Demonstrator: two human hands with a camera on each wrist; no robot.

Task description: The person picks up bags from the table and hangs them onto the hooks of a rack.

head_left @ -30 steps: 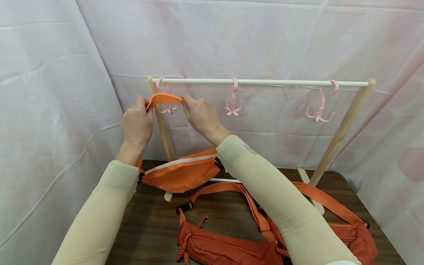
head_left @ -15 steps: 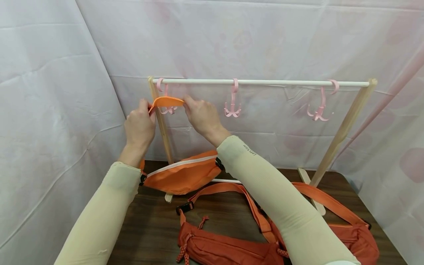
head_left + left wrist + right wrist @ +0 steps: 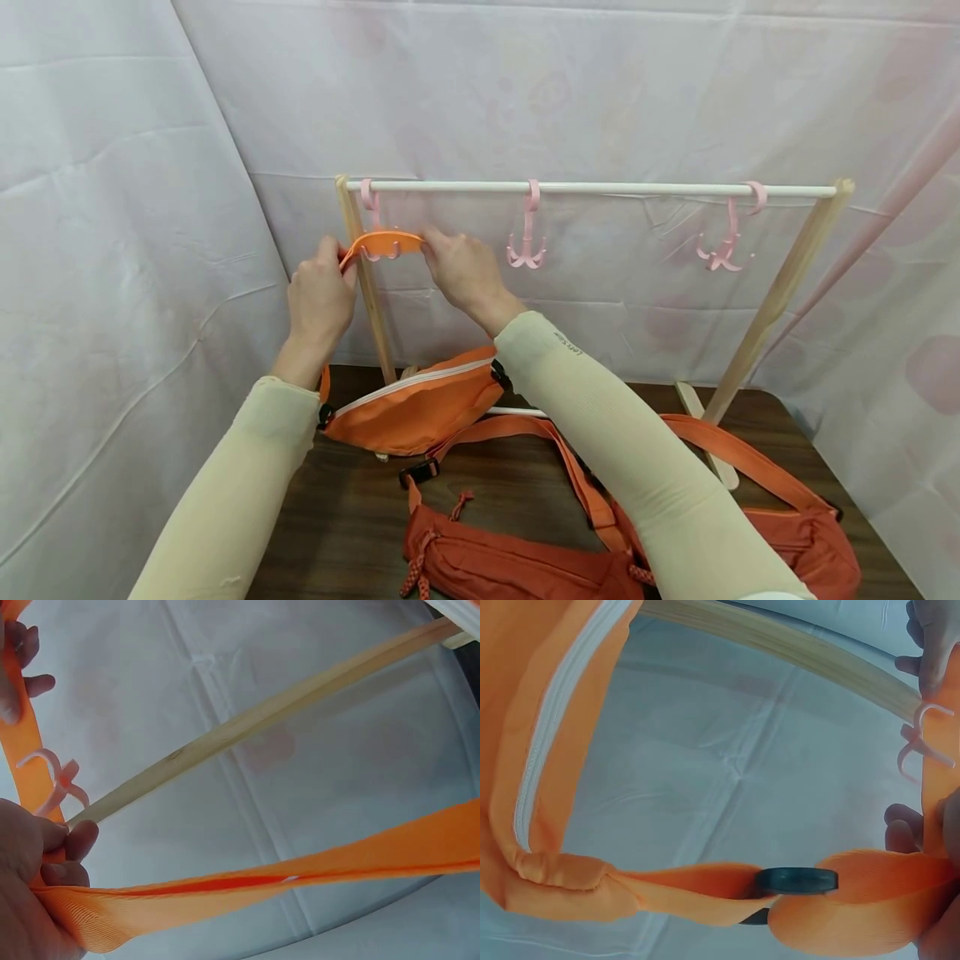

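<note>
My left hand [image 3: 322, 287] pinches the bright orange strap [image 3: 401, 242] of a waist bag. A short way to the right, my right hand [image 3: 467, 271] pinches the same strap, which arches between them. At the arch is the leftmost pink hook [image 3: 373, 204]; its prong tips show in front of the strap. In the left wrist view, the curved pink prongs [image 3: 58, 780] overlap the strap; whether it bears on them I cannot tell. Below my hands hangs the orange waist bag [image 3: 427, 408], tilted, with a white zipper. A black buckle [image 3: 795, 880] shows on its strap in the right wrist view.
A white rod [image 3: 637, 188] on wooden legs carries two more pink hooks, one in the middle [image 3: 527, 225] and one at right [image 3: 724, 237]. Rust-red waist bags, one in front [image 3: 517, 558] and one at right [image 3: 810, 542], lie on the brown table [image 3: 337, 517].
Both hands have lowered slightly and moved a little right with the strap. The left hook's prongs, earlier behind or below the strap, now show in front of it. The bag hangs lower.
</note>
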